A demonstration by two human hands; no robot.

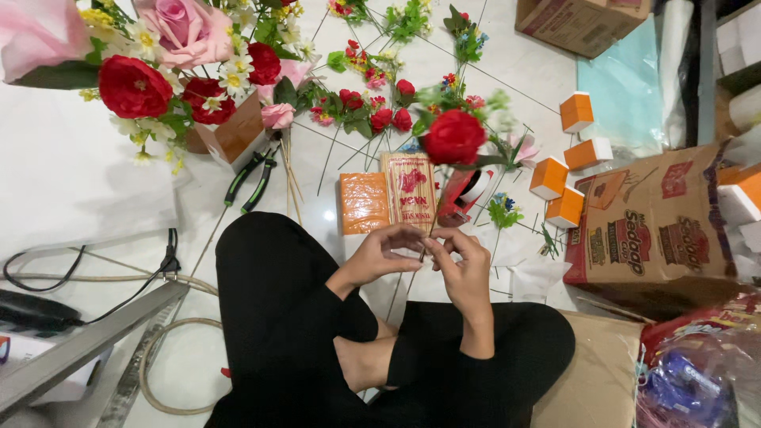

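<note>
Above the crossed legs in black, both hands meet on one thin stem; the left hand point(380, 254) curls its fingers shut around the stem point(432, 215); the right hand point(464, 265) pinches it too; a red rose point(453, 137) sits on top of that stem; green cutters point(252, 181) lie on the white floor point(71, 174) nearby.

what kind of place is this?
Probably a home or small workshop floor used for arranging artificial flowers. A person sits cross-legged on the white tiled floor, both hands on a red rose stem, with loose flower sprigs, small orange boxes and cardboard cartons around.
</note>
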